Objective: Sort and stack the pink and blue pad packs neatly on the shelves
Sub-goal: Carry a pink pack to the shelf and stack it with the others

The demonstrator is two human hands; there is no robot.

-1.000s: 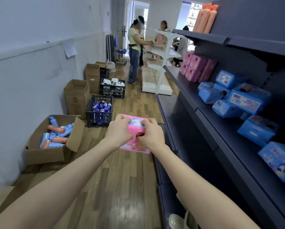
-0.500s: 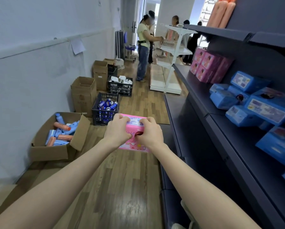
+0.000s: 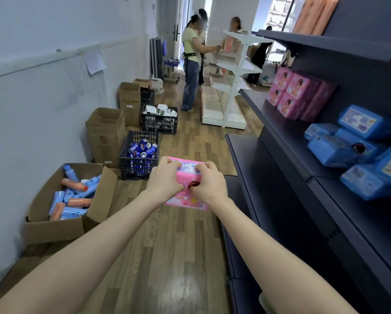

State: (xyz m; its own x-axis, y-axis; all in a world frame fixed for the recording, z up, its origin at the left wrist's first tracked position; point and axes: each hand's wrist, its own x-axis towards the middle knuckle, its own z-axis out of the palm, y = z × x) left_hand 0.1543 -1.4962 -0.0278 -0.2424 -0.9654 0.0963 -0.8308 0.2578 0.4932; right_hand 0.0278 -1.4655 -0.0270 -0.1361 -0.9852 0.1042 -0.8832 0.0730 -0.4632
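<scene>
I hold one pink pad pack [image 3: 188, 175] out over the aisle floor with both hands. My left hand [image 3: 165, 179] grips its left side and my right hand [image 3: 209, 184] grips its right side, fingers curled over the top edge. On the dark shelf [image 3: 280, 130] to my right, a neat stack of pink pad packs [image 3: 296, 94] stands at the far end. Closer to me lie several blue pad packs [image 3: 357, 150] in a loose jumble.
Along the left wall stand an open cardboard box of bottles [image 3: 69, 198], a black crate of cans [image 3: 140, 155], more boxes [image 3: 106, 132] and another crate [image 3: 159, 120]. People stand by a white shelf unit [image 3: 233, 75] down the aisle. Orange rolls [image 3: 314, 14] stand on the top shelf.
My view has drifted forward and left along the aisle, so the shelf packs slide right in the frame. The pink pack stays gripped in both hands.
</scene>
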